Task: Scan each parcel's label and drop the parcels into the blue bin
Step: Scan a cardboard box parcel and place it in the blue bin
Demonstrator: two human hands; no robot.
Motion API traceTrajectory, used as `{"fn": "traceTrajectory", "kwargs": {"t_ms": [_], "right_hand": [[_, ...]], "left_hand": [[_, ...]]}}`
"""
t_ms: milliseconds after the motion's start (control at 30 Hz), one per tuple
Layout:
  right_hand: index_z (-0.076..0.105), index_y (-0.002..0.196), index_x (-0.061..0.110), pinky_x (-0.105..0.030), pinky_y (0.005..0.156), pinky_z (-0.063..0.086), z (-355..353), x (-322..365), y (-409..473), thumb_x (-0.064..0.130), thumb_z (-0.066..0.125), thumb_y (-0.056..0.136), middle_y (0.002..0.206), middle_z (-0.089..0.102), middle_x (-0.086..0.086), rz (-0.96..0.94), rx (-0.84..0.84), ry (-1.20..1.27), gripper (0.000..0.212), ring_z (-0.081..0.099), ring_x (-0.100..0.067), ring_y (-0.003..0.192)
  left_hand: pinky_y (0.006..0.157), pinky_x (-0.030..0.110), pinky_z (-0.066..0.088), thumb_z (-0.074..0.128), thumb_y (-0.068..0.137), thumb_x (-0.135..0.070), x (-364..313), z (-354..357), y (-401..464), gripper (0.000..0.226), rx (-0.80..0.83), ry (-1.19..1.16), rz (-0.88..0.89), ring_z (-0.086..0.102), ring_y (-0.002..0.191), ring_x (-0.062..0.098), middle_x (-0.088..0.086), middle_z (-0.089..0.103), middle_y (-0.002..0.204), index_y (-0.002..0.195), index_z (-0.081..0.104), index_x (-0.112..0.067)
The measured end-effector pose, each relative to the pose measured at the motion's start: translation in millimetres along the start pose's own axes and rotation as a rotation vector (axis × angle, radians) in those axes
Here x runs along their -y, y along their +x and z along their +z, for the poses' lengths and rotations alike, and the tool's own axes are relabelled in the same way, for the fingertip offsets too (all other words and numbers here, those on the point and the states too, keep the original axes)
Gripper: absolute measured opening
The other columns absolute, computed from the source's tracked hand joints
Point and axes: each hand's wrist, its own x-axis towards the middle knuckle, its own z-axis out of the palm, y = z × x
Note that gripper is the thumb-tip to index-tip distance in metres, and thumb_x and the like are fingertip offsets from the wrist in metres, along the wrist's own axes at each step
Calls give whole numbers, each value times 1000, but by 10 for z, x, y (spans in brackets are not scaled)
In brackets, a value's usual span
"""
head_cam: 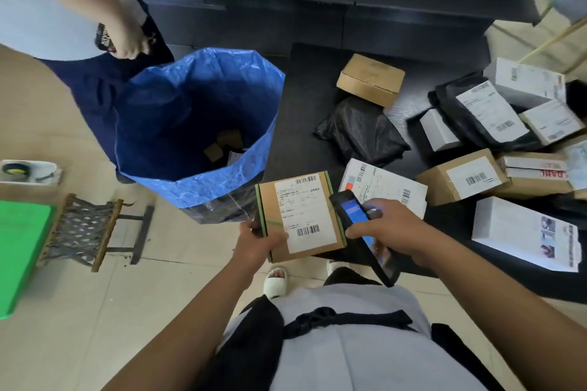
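Note:
My left hand (259,240) grips the lower left corner of a brown cardboard parcel (301,216) with green edge tape and a white barcode label facing up. My right hand (389,230) holds a black handheld scanner (355,216) with a lit blue screen, its head touching the parcel's right edge. The blue bin (197,124), a tall woven sack standing open, is just beyond and left of the parcel, with a few small parcels at its bottom.
Several parcels lie on a black mat (305,79) to the right: a white one (381,187), brown boxes (370,79), black bags (362,132). Another person (63,19) stands behind the bin at the left. A small woven stool (92,230) and green board (19,251) sit left.

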Motion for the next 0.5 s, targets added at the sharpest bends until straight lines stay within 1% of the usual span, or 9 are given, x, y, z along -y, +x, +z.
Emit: {"fn": "traceTrajectory", "kwargs": {"t_ms": [67, 133, 167, 233, 267, 333, 400, 467, 500], "right_hand": [[64, 104, 17, -30, 54, 50, -111, 18, 99, 22, 84, 80, 95, 68, -10, -4, 33, 39, 31, 63, -23, 66], [63, 97, 22, -27, 48, 48, -224, 56, 181, 20, 84, 80, 89, 67, -11, -20, 81, 77, 27, 61, -19, 53], [62, 95, 24, -27, 47, 47, -273, 78, 219, 19, 84, 81, 88, 66, -10, -35, 105, 92, 26, 62, -19, 51], [64, 95, 25, -28, 50, 50, -361, 117, 308, 17, 83, 82, 89, 67, -9, -74, 150, 109, 24, 67, -25, 58], [66, 98, 24, -33, 56, 54, -392, 139, 357, 17, 82, 82, 92, 70, -10, -89, 174, 110, 23, 72, -31, 69], [70, 105, 23, -46, 77, 61, -438, 187, 460, 20, 83, 82, 101, 75, -11, -109, 215, 99, 27, 75, -36, 91], [73, 107, 24, -52, 91, 60, -455, 241, 568, 23, 83, 80, 104, 77, -7, -139, 265, 89, 29, 75, -34, 97], [74, 109, 23, -55, 91, 59, -450, 311, 661, 20, 82, 79, 103, 79, -3, -166, 316, 92, 31, 76, -35, 97], [74, 110, 22, -52, 87, 60, -439, 354, 703, 18, 82, 81, 102, 79, -2, -182, 340, 96, 30, 76, -34, 97]], "left_hand": [[67, 32, 53, 82, 84, -19, 5, 29, -12, 62, -16, -22, -43, 65, 96, 16, 1, 61, 119, 127, 38, -16], [74, 38, 58, 82, 83, -16, 13, 54, -36, 60, -42, -68, -57, 67, 101, 23, 6, 61, 122, 125, 39, -18], [78, 40, 59, 82, 83, -15, 20, 66, -59, 60, -53, -99, -65, 67, 104, 25, 8, 62, 124, 125, 40, -18], [74, 37, 59, 82, 82, -12, 10, 86, -124, 61, -77, -154, -79, 67, 106, 28, 11, 61, 125, 128, 42, -16], [70, 34, 59, 82, 82, -11, -10, 91, -161, 61, -88, -171, -87, 67, 106, 29, 11, 62, 124, 130, 43, -16], [72, 35, 59, 81, 82, -9, -60, 68, -210, 61, -104, -211, -115, 68, 105, 31, 10, 66, 122, 132, 47, -15], [79, 39, 57, 83, 80, -11, -132, -1, -261, 59, -107, -247, -140, 69, 103, 29, 9, 71, 118, 131, 54, -16], [83, 40, 56, 81, 81, -14, -203, -93, -342, 53, -122, -293, -147, 69, 98, 26, 8, 75, 112, 129, 59, -14], [83, 40, 56, 79, 84, -13, -227, -140, -389, 49, -141, -329, -148, 68, 96, 26, 8, 75, 109, 129, 60, -13]]}}
